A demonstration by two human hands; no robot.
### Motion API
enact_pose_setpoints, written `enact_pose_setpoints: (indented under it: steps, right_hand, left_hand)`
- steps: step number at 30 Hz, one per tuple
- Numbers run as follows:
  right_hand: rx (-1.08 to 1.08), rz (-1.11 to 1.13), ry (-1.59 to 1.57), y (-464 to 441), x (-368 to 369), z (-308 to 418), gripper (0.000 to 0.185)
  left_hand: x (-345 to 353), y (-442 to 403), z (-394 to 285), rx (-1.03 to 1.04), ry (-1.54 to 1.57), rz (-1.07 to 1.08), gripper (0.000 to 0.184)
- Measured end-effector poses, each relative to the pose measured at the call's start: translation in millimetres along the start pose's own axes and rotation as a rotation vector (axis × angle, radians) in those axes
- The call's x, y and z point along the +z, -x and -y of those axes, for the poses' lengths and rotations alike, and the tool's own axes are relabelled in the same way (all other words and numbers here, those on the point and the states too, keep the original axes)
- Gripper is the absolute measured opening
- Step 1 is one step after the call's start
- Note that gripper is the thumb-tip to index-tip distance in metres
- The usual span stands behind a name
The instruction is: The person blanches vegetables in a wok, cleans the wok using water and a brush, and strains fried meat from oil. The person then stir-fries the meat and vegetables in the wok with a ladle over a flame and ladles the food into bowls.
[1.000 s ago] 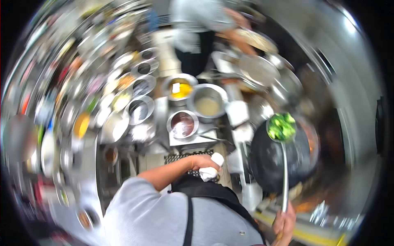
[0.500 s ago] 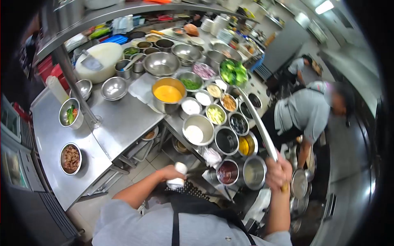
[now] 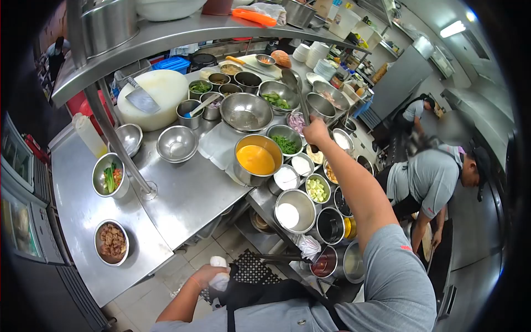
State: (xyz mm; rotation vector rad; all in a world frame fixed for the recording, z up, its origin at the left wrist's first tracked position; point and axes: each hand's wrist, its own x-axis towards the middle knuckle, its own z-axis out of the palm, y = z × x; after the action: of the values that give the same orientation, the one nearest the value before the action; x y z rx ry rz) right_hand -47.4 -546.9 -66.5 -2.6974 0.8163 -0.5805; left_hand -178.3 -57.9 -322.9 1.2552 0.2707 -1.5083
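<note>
My right hand (image 3: 316,133) is stretched far over the counter, closed round the handle of a long metal ladle (image 3: 302,102). The ladle's dark head points away from me, beyond a steel bowl of green vegetables (image 3: 275,100). Under and beside that hand are bowls of sliced purple onion (image 3: 297,122) and chopped green herbs (image 3: 285,145). Low in front of my apron, my left hand (image 3: 207,275) grips a bunched white cloth (image 3: 219,281). A pot of orange-yellow liquid (image 3: 256,160) stands at the counter's corner between my two arms.
Left on the steel table (image 3: 171,193) stand a bowl of brown meat pieces (image 3: 112,243) and a bowl of cut vegetables (image 3: 113,177). A spatula (image 3: 142,99) lies on a round white block (image 3: 171,105). An overhead shelf (image 3: 182,31) crosses above. A co-worker (image 3: 426,177) bends at the right.
My right hand has swung forward and left with the ladle, from near my body to over the far bowls. The view has shifted. My left hand still holds the cloth, lower down.
</note>
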Motion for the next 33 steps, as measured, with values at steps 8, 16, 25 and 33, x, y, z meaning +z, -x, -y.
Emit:
enact_pose_setpoints:
  steps: [8, 16, 25, 33]
  right_hand:
    - [0.357, 0.656, -2.178, 88.5, -47.1, -34.1, 0.019]
    - [0.308, 0.436, -2.455, 487.8, -177.2, -78.6, 0.066]
    - [0.869, -0.678, -1.780, 835.6, -320.8, 23.0, 0.079]
    - [1.339, -1.199, -0.910, 946.0, -308.2, 39.5, 0.077]
  left_hand:
    - [49.9, -5.4, -31.9, 0.108, -0.261, 0.220, 0.039]
    - [151.1, -10.7, -8.2, -0.130, 0.010, 0.891, 0.056]
    - [341.9, 0.4, 152.7, -0.378, -0.609, 0.744, 0.044]
    - [500.0, 22.7, 258.4, -0.560, -0.862, 0.909, 0.024]
